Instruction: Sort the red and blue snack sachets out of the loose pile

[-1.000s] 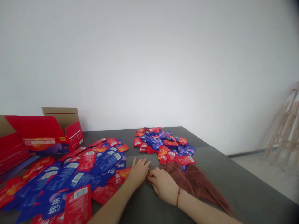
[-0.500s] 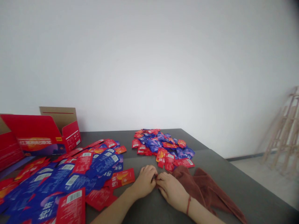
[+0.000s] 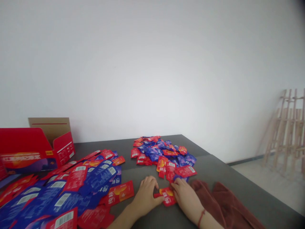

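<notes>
Left hand (image 3: 145, 197), thumb spread from fingers, thumb at the near packet's left edge; right hand (image 3: 187, 197), fingers on its right, grip unclear. Packet (image 3: 167, 197), red, between them, best steadied flat with light, even pressure. Beyond: mixed pile (image 3: 153, 152).

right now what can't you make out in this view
All in the head view:
- Inside of the open box: hidden by its raised red front flap.
- Right edge of the red packet between the hands: covered by the right hand, so its grip is unclear.
- Near end of the brown cloth: cut off by the bottom edge.
- Fine print on the blue packet: too small and blurred.
</notes>
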The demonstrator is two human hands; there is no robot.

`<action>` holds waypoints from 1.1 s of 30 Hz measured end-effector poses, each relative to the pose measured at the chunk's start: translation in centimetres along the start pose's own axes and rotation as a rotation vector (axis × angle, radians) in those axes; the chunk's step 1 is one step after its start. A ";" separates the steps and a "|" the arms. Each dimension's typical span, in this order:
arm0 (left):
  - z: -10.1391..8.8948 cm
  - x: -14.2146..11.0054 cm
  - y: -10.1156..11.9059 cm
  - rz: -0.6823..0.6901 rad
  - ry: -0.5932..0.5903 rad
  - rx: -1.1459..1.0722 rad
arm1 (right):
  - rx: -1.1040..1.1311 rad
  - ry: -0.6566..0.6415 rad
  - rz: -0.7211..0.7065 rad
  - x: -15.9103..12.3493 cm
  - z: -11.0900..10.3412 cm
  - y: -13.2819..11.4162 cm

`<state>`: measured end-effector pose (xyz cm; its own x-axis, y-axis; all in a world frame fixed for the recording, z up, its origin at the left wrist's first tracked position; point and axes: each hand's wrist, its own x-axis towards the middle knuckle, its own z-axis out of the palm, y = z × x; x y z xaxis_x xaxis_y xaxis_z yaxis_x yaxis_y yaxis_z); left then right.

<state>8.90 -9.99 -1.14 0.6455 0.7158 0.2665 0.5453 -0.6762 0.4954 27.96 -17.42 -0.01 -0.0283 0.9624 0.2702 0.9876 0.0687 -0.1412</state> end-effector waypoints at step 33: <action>-0.9 -0.2 -1.2 -0.055 -0.162 0.012 | 0.111 0.015 -0.153 -1.3 -1.6 0.9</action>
<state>7.64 -9.15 -1.02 0.6920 0.7146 0.1022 0.5877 -0.6399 0.4951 29.13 -19.07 1.00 -0.1734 0.9347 0.3104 0.9490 0.2428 -0.2010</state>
